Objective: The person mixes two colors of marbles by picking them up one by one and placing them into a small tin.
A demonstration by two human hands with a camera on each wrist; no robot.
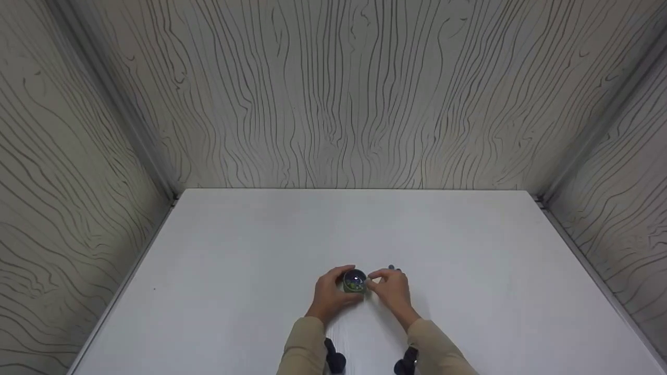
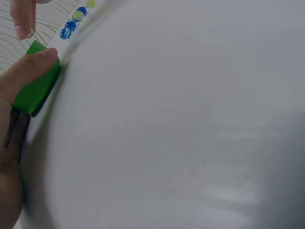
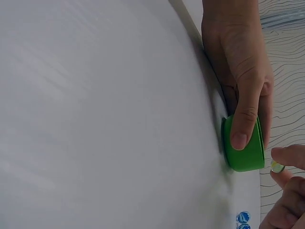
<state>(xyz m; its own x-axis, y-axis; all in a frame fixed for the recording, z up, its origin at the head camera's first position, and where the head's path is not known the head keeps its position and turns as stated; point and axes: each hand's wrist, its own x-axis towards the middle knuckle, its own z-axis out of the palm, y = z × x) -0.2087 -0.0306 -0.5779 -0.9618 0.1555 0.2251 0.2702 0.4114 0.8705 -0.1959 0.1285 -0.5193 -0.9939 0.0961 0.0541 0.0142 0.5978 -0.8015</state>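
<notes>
My left hand (image 1: 329, 292) is wrapped around a small green cup (image 3: 250, 157) that stands on the white table, thumb on the near side and fingers on the far side. Yellow-green and bluish marbles show at the bottom of its dark inside in the head view. Just right of the rim, my right hand (image 1: 393, 290) pinches a clear yellow-green glass marble (image 3: 277, 166) between thumb and index finger. Several blue and yellow-green marbles (image 2: 71, 24) lie in a line on the table past the cup, partly hidden behind my right hand in the head view.
The white table (image 1: 234, 250) reaches back to a wood-grain patterned wall (image 1: 338, 104). Similar panels (image 1: 52, 208) close in both sides. Black straps with round pieces (image 1: 336, 360) hang at both wrists near the sleeves.
</notes>
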